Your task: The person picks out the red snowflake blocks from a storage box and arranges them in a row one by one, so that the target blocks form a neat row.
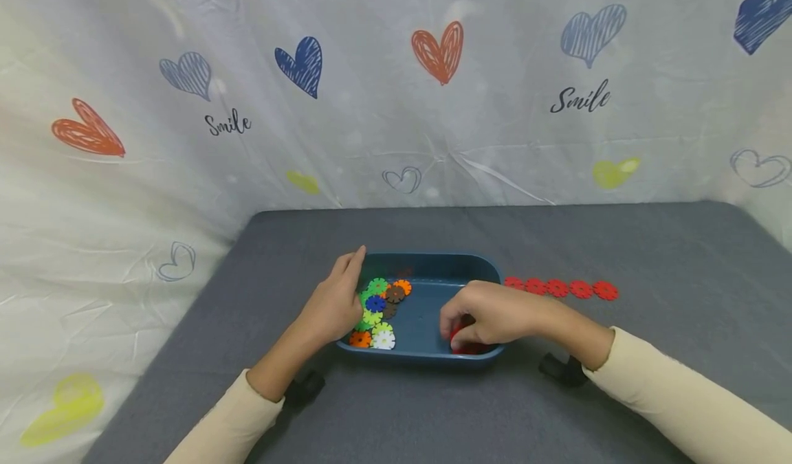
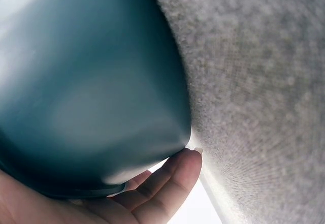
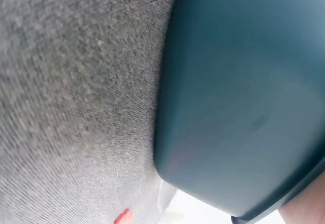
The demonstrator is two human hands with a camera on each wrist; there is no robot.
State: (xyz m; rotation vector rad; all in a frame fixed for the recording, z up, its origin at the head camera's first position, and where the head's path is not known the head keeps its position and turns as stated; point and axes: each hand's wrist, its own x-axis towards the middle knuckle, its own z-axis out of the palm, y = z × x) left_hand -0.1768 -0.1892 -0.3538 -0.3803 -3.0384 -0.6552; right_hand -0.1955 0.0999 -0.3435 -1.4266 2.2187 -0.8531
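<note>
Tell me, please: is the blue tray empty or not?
The tray is not empty: colorful discs lie at its left end, and something red shows beneath the right hand.

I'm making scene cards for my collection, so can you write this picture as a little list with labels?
Tub: blue, on a grey table
Left hand: holds the tub's left end
Right hand: in the tub's right end, touching red pieces; grip unclear
Mixed-colour discs: inside, left end
Red discs: five showing, in a row right of the tub
</note>
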